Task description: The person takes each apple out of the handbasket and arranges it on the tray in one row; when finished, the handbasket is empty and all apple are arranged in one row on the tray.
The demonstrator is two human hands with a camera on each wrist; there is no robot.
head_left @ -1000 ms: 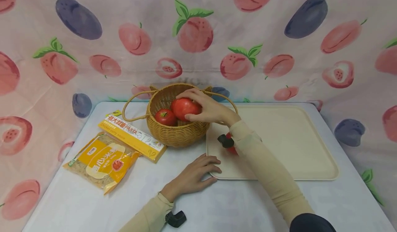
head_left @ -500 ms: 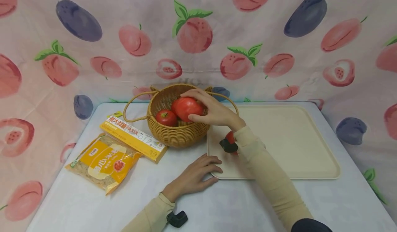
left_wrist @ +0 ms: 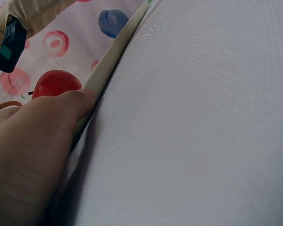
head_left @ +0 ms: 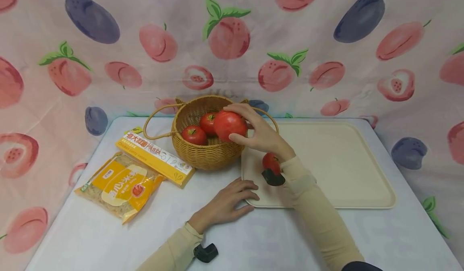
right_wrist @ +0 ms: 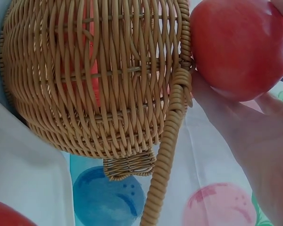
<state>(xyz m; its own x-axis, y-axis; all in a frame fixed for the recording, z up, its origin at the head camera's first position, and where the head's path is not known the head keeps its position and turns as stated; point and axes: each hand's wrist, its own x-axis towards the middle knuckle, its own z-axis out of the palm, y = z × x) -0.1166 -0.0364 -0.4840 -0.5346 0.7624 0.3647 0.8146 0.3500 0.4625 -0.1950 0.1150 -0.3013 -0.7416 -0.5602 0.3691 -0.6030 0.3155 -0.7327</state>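
In the head view, my right hand (head_left: 257, 132) grips a large, smooth red fruit (head_left: 230, 126) between thumb and fingers, over the right rim of a wicker basket (head_left: 208, 156). Its exact kind is unclear. Two smaller red fruits with stem ends showing, one at the left (head_left: 194, 135) and one behind it (head_left: 208, 123), lie inside the basket. The right wrist view has the held fruit beside the basket's rim. My left hand (head_left: 228, 204) rests with fingers spread on the near left corner of a cream tray (head_left: 340, 170). A red fruit with a dark stem (left_wrist: 56, 84) sits on that tray.
Left of the basket lies a yellow and white pasta box (head_left: 156, 158). A yellow packet (head_left: 119, 188) lies in front of the box. The basket's two looped handles (head_left: 156, 120) stick out sideways. A fruit-patterned cloth (head_left: 232, 73) hangs behind the table.
My right hand has drawn the large red fruit rightward, towards the basket's right rim. More of the rear fruit in the basket and of the one on the tray shows. My left hand stays put.
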